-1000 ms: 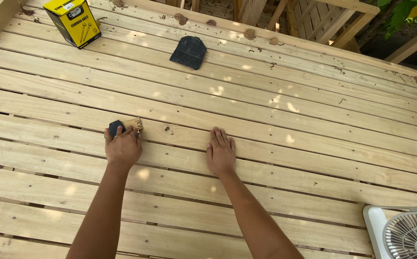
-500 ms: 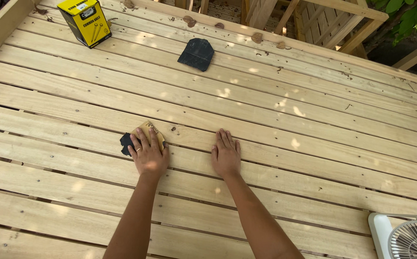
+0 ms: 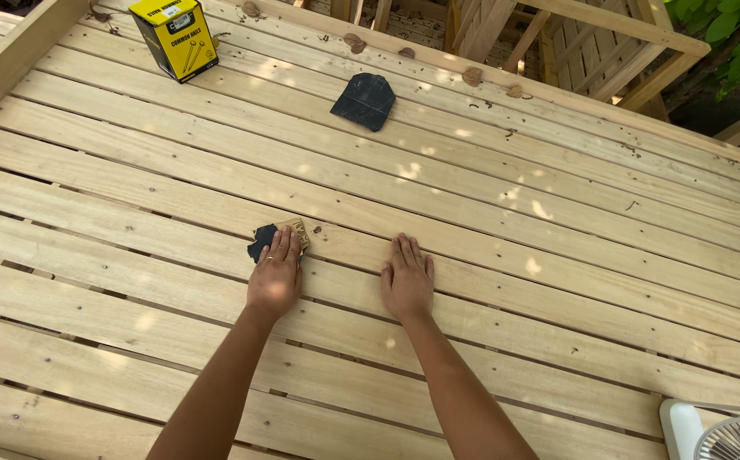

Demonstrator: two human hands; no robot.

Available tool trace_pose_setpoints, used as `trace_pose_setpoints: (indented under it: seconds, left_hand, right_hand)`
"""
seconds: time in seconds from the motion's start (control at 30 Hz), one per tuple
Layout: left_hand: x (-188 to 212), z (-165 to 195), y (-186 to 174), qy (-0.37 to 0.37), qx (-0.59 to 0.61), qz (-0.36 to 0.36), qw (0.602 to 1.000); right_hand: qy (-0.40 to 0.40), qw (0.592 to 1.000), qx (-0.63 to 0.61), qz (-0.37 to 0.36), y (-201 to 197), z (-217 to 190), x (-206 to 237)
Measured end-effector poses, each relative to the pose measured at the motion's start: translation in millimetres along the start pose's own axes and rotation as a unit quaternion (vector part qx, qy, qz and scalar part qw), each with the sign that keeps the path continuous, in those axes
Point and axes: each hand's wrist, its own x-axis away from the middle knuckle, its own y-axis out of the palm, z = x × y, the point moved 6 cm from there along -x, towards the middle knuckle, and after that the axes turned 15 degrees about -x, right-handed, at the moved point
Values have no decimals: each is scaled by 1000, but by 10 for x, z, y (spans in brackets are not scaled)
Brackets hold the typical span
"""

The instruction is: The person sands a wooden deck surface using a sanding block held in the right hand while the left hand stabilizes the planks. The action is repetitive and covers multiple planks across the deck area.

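on the plank deck: two bare hands lay flat.
left hand: fingers together, pressing the folded sandpaper to a board; it had slid rightward over the past second.
right hand: spread, empty, bracing as before.
behind: yellow nail box, dark sheet.

Yellow-and-black box, far left deck planks, probably cardboard
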Motion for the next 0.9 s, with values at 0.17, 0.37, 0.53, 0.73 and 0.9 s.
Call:
trace_pose_setpoints:
  seconds: [0.17,0.37,0.53,0.73,0.9]
  left_hand:
    - [93,204,-166,26,16,-10,999]
    - [95,6,-345,-90,-54,-173,979]
    - [42,508,-142,50,-67,-141,986]
    - [-155,301,-94,34,-26,-68,997]
    - [-178,-238,-224,-122,17,-55,991]
  right_hand:
    - [-6,1000,4,3,4,0,1]
    - [0,1000,9,2,-1,-18,-13]
    - [8,1000,16,-11,-12,-43,-1]
    - [6,1000,8,-7,-39,-54,-1]
    - [-6,1000,9,5,-9,-35,-29]
